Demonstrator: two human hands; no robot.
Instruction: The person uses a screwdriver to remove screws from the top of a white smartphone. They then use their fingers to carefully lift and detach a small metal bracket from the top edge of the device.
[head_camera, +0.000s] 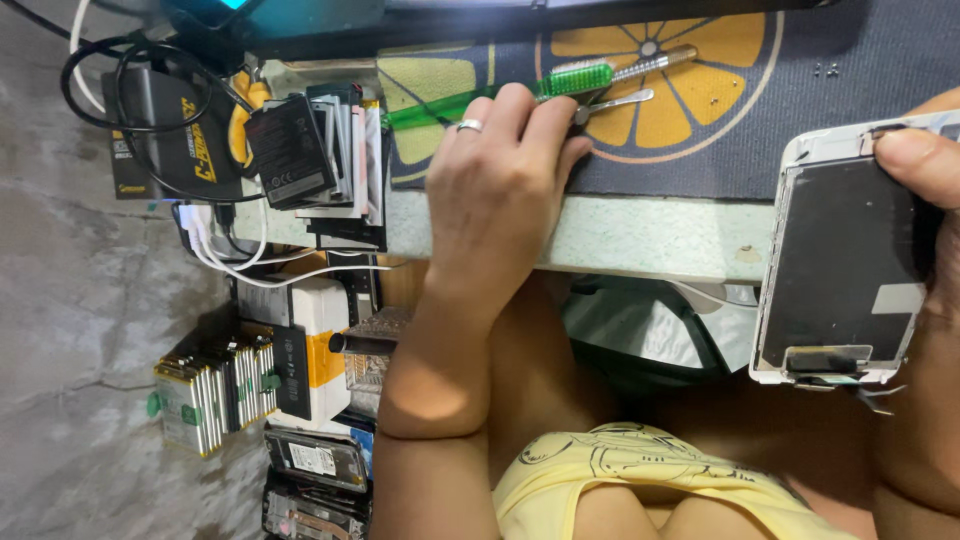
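My left hand (495, 190), a ring on one finger, reaches onto a dark mat with an orange-slice print (700, 150). Its fingertips are closed on the end of a thin metal pry tool (618, 100). A green-handled screwdriver (578, 78) lies just beyond the fingers, touching or nearly touching them. At the right edge, my right hand (925, 165) holds a detached white phone screen panel (840, 270) out past the table edge. Its dark back side faces me and my thumb presses on its upper corner.
The mat lies on a pale green table edge (650, 238). A stack of black phone batteries (305, 150) stands left of my left hand, beside a black box with coiled cables (150, 120). Below on the grey floor are more battery packs (215, 390) and phone parts (315, 460).
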